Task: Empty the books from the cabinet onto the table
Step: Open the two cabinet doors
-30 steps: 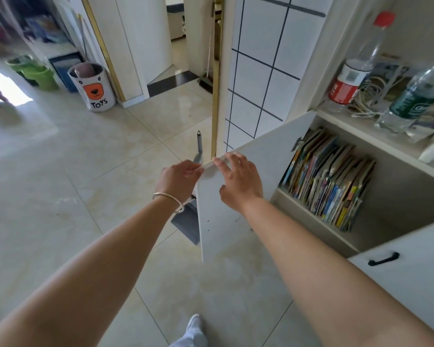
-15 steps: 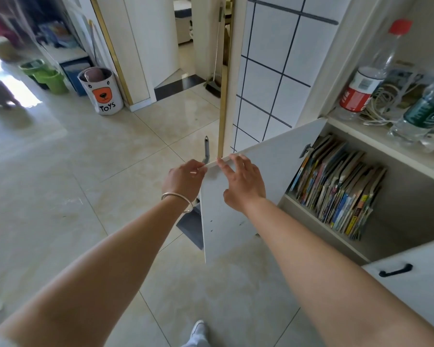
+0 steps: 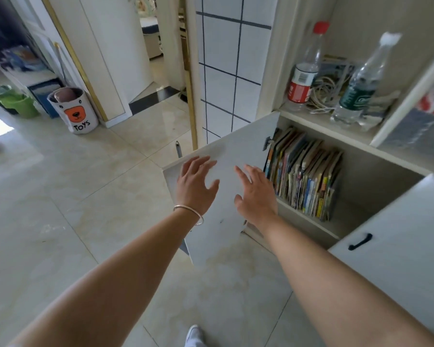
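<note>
Both hands spread, empty: left hand (image 3: 196,182), right hand (image 3: 254,194) before open door (image 3: 226,156). Books (image 3: 303,171) upright on cabinet shelf (image 3: 308,220), just right of your nearer right hand.

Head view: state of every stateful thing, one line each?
left cabinet door: swung open
right cabinet door: partly open
books: upright, leaning, on the lower shelf
left hand: open, fingers spread, empty
right hand: open, fingers spread, empty
red-cap bottle: capped, upright
white-cap bottle: capped, upright
toy bin: open top, upright
room door: ajar
</note>
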